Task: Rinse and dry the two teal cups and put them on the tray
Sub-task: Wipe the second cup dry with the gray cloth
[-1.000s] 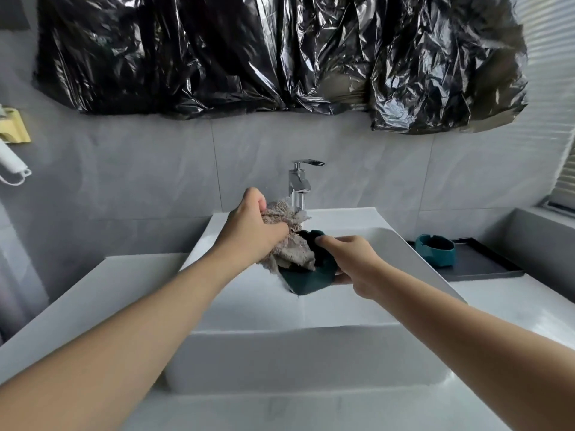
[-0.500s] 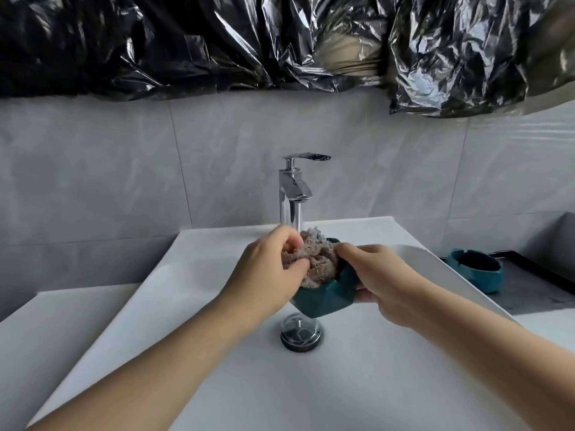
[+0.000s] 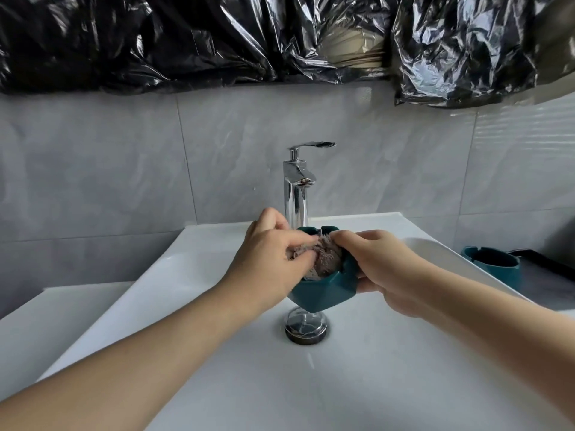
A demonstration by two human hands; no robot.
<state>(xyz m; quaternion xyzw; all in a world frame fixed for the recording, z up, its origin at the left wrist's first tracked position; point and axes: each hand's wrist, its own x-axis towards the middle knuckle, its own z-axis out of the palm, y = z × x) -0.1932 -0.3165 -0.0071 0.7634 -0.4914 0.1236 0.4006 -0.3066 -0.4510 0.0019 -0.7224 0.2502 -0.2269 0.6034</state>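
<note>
I saw right hand (image 3: pixel 385 269) clamping faceted teal ceramic cup (image 3: pixel 323 290), left hand (image 3: pixel 267 259) gripping fuzzy grey cloth (image 3: pixel 323 259) inside; dark flat tray (image 3: pixel 541 262) lay rightward, nearer right hand

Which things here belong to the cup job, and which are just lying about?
In the job:
- teal cup, held by right hand
- cloth, pressed into it by left hand
- second teal cup
- tray

Just there:
- faucet
- sink
- drain plug
- black plastic sheeting
</note>
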